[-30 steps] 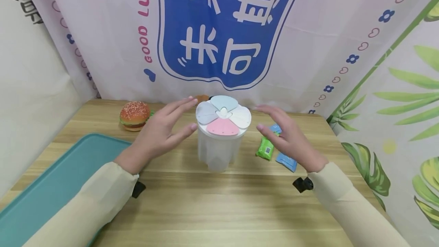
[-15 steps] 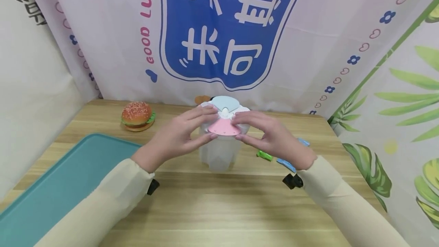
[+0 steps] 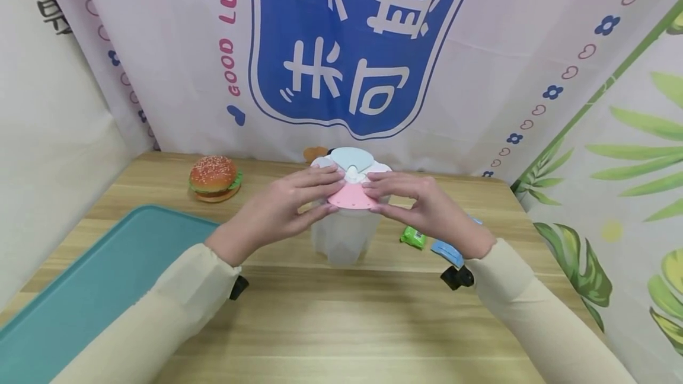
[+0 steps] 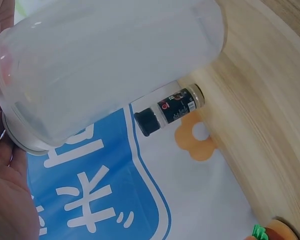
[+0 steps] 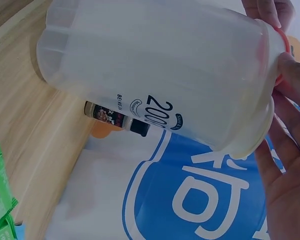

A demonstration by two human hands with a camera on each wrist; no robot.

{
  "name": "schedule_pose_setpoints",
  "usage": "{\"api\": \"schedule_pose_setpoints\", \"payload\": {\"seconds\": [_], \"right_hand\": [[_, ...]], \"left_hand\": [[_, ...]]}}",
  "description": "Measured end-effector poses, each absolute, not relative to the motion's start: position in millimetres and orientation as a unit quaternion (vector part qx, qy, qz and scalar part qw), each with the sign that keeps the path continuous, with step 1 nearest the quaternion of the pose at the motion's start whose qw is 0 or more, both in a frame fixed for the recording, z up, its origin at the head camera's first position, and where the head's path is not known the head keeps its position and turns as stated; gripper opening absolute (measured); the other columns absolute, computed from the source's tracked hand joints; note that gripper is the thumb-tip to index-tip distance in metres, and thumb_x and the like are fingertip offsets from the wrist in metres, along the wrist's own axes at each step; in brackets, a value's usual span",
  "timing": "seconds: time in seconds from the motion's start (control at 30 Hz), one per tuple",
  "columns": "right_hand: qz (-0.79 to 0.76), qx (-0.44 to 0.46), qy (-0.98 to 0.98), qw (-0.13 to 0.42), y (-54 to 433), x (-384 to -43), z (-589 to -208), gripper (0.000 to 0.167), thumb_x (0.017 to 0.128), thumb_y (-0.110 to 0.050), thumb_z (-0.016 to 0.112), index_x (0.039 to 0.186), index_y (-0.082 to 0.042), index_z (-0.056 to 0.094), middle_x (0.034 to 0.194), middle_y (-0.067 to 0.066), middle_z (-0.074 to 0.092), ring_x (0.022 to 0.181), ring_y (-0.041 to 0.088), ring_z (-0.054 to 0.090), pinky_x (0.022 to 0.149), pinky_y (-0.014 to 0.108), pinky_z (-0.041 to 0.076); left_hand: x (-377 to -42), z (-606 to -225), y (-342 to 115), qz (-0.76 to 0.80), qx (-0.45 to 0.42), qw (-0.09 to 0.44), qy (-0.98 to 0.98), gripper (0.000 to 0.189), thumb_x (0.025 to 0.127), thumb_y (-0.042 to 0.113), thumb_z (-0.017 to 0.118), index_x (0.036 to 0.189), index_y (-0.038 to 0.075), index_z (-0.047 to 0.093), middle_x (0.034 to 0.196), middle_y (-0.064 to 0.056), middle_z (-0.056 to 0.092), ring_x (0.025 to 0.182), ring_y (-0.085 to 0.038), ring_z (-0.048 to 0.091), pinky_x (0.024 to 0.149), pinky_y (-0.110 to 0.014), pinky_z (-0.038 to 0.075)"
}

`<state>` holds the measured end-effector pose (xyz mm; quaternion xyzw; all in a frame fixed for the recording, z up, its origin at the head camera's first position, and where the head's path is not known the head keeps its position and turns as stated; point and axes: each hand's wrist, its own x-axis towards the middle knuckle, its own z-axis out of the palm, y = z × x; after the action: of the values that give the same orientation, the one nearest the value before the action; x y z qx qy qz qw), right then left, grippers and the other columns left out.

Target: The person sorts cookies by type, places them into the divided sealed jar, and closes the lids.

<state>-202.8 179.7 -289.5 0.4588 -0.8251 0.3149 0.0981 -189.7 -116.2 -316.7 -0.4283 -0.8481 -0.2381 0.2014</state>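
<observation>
A frosted plastic storage canister (image 3: 341, 239) stands upright on the wooden table. Its petal-shaped lid (image 3: 352, 160) has a pink front flap (image 3: 352, 197) and a pale blue rear one. My left hand (image 3: 269, 209) grips the lid from the left, fingers over the top and thumb at the front rim. From the right, my right hand (image 3: 424, 209) holds it in the same way, thumb at the pink flap's edge. In the right wrist view the canister wall (image 5: 155, 65) carries printed text. Parts of the side petals are hidden beneath the fingers.
A teal tray (image 3: 128, 265) lies at the left, with a hamburger (image 3: 214, 178) behind it. Green (image 3: 413, 237) and blue (image 3: 447, 251) packets lie right of the canister. Behind it stands a small black-capped bottle (image 4: 172, 110). A printed cloth (image 3: 453, 105) hangs at the table's back.
Both hands came inward from either side of the canister and took hold of its lid. Over the last half second they have barely moved, and the canister stays in place.
</observation>
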Motion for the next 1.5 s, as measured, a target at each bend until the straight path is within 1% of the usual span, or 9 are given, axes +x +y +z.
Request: {"api": "schedule_pose_setpoints", "payload": {"seconds": [0.23,0.4,0.57,0.8,0.93,1.17,1.37,1.43,1.5], "right_hand": [[0.336,0.445,-0.825,0.089,182,-204,-292,0.03,0.088,-0.002,0.082,0.118,-0.008,0.08,0.124,0.009,0.078,0.132,0.031,0.067,0.12,0.049,0.047],[0.338,0.456,-0.817,0.104,183,-203,-294,0.031,0.087,0.001,0.081,0.117,-0.006,0.08,0.122,0.011,0.079,0.129,0.033,0.069,0.118,0.049,0.048],[0.344,0.46,-0.81,0.116,182,-204,-293,0.031,0.087,0.002,0.081,0.117,-0.005,0.08,0.118,0.01,0.08,0.126,0.032,0.07,0.117,0.047,0.049],[0.355,0.439,-0.819,0.106,181,-204,-293,0.032,0.09,0.002,0.077,0.121,-0.006,0.078,0.125,0.011,0.078,0.126,0.031,0.071,0.119,0.046,0.047],[0.358,0.422,-0.826,0.105,180,-205,-292,0.028,0.095,-0.001,0.073,0.123,-0.006,0.077,0.127,0.011,0.077,0.125,0.029,0.071,0.115,0.044,0.052],[0.371,0.389,-0.837,0.103,175,-207,-289,0.021,0.101,-0.007,0.068,0.121,-0.006,0.076,0.117,0.008,0.08,0.113,0.023,0.075,0.102,0.042,0.062],[0.41,0.356,-0.835,0.091,170,-212,-287,0.015,0.103,-0.011,0.066,0.114,-0.006,0.075,0.106,0.007,0.08,0.102,0.018,0.072,0.105,0.044,0.059],[0.42,0.347,-0.834,0.089,169,-213,-285,0.014,0.103,-0.01,0.066,0.111,-0.005,0.076,0.103,0.007,0.08,0.1,0.018,0.071,0.105,0.043,0.058],[0.426,0.335,-0.836,0.087,168,-212,-283,0.014,0.103,-0.011,0.066,0.11,-0.005,0.076,0.103,0.008,0.08,0.099,0.018,0.071,0.101,0.036,0.061]], "left_hand": [[-189,-317,-116,-0.249,-0.425,0.19,-0.849,0.045,0.097,0.018,0.076,0.141,0.014,0.067,0.15,-0.004,0.063,0.145,-0.025,0.056,0.121,-0.049,0.046],[-189,-317,-116,-0.258,-0.422,0.177,-0.851,0.044,0.099,0.018,0.073,0.142,0.016,0.066,0.151,-0.003,0.062,0.147,-0.024,0.055,0.123,-0.048,0.044],[-188,-316,-115,-0.263,-0.416,0.18,-0.852,0.044,0.099,0.019,0.072,0.143,0.016,0.066,0.151,-0.002,0.062,0.146,-0.024,0.055,0.123,-0.047,0.044],[-188,-315,-115,-0.268,-0.405,0.183,-0.855,0.046,0.099,0.022,0.073,0.144,0.015,0.065,0.15,-0.004,0.064,0.144,-0.025,0.058,0.121,-0.048,0.046],[-187,-315,-115,-0.269,-0.395,0.181,-0.86,0.051,0.098,0.025,0.075,0.146,0.016,0.063,0.151,-0.004,0.063,0.145,-0.027,0.057,0.12,-0.049,0.047],[-186,-314,-114,-0.27,-0.376,0.174,-0.869,0.062,0.098,0.025,0.075,0.155,0.016,0.053,0.154,-0.007,0.06,0.144,-0.031,0.057,0.118,-0.053,0.049],[-185,-314,-114,-0.274,-0.365,0.173,-0.873,0.07,0.099,0.027,0.074,0.161,0.019,0.044,0.156,-0.009,0.058,0.144,-0.032,0.057,0.116,-0.052,0.051],[-185,-315,-113,-0.275,-0.364,0.175,-0.872,0.072,0.099,0.028,0.074,0.162,0.021,0.04,0.156,-0.009,0.058,0.144,-0.031,0.057,0.116,-0.051,0.051],[-186,-315,-113,-0.276,-0.365,0.177,-0.871,0.074,0.099,0.029,0.073,0.164,0.023,0.038,0.156,-0.009,0.059,0.144,-0.03,0.057,0.116,-0.05,0.052]]}}
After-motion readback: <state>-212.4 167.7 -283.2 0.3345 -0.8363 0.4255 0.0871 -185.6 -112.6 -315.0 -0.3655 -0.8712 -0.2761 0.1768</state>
